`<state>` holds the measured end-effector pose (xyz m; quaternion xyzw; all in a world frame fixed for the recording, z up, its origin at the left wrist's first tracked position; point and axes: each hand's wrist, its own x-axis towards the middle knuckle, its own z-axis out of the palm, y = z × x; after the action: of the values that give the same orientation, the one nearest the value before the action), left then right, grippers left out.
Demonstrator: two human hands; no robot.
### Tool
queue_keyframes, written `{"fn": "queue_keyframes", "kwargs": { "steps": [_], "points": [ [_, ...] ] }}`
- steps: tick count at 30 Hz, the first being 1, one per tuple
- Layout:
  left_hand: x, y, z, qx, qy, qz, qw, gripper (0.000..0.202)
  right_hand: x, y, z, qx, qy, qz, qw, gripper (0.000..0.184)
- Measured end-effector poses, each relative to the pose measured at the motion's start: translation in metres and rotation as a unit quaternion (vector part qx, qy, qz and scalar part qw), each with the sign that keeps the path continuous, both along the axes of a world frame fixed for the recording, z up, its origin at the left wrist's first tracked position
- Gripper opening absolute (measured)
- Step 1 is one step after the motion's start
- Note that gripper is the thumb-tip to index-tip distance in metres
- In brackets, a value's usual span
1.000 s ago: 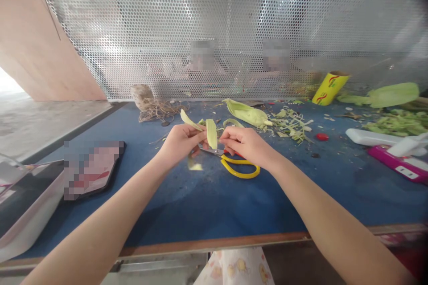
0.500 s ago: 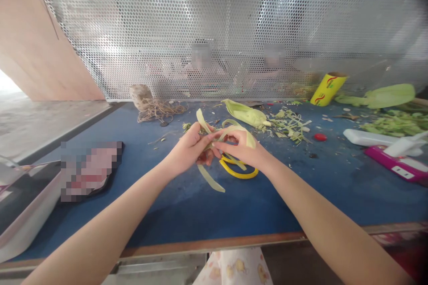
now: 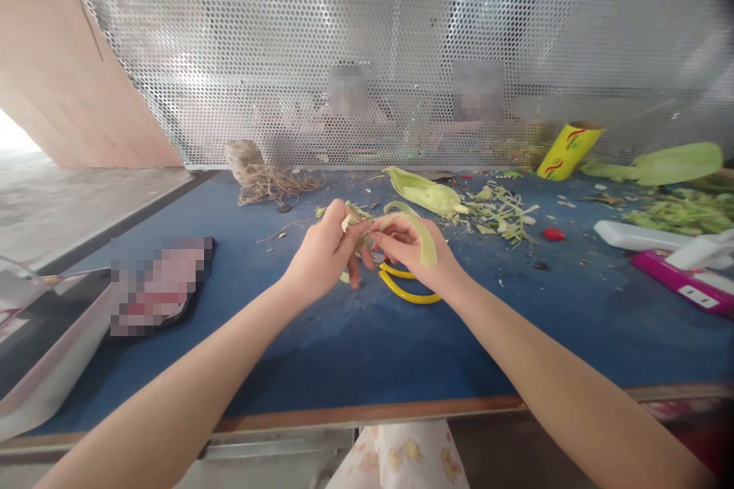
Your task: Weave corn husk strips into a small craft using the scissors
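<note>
Both hands meet over the middle of the blue table (image 3: 321, 351). My left hand (image 3: 326, 256) is closed in a pinch on one end of a pale green corn husk strip (image 3: 416, 233). My right hand (image 3: 416, 248) is closed on the same strip, which curls over its fingers. Yellow-handled scissors (image 3: 408, 292) lie on the table just under and behind my right hand, partly hidden by it. An unhusked corn cob (image 3: 427, 195) lies a little farther back.
Husk scraps (image 3: 498, 215) litter the table behind the hands. A bundle of brown twine (image 3: 269, 183) lies back left, a yellow tube (image 3: 567, 151) back right, a pink and white tool (image 3: 682, 271) at right. A perforated metal screen (image 3: 367, 53) closes the back.
The husk strip that hung down below my hands has been gathered up between them. My hands have drawn closer together and moved slightly away from me.
</note>
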<state>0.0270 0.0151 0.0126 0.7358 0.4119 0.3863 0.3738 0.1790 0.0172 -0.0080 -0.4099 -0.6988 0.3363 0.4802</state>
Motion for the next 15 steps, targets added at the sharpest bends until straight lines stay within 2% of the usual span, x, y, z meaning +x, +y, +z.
{"fn": "queue_keyframes", "kwargs": {
  "steps": [6,10,13,15],
  "points": [
    [0.0012,0.0019,0.0041,-0.048,-0.061,-0.014,0.997,0.019,0.0028,0.0052,-0.0046,-0.062,0.047,0.036,0.996,0.017],
    [0.0004,0.006,0.0025,-0.096,-0.08,-0.051,0.991,0.02,0.0066,0.0089,-0.0041,-0.09,0.119,0.067,0.987,0.025],
    [0.0008,0.0069,-0.0025,-0.096,-0.064,-0.072,0.991,0.031,0.0083,0.0089,-0.0027,-0.08,0.142,0.043,0.986,0.02],
    [0.0018,0.0065,-0.0052,-0.086,-0.05,-0.058,0.993,0.032,0.0083,0.0073,-0.0019,-0.065,0.128,0.023,0.989,0.016]
  ]
}}
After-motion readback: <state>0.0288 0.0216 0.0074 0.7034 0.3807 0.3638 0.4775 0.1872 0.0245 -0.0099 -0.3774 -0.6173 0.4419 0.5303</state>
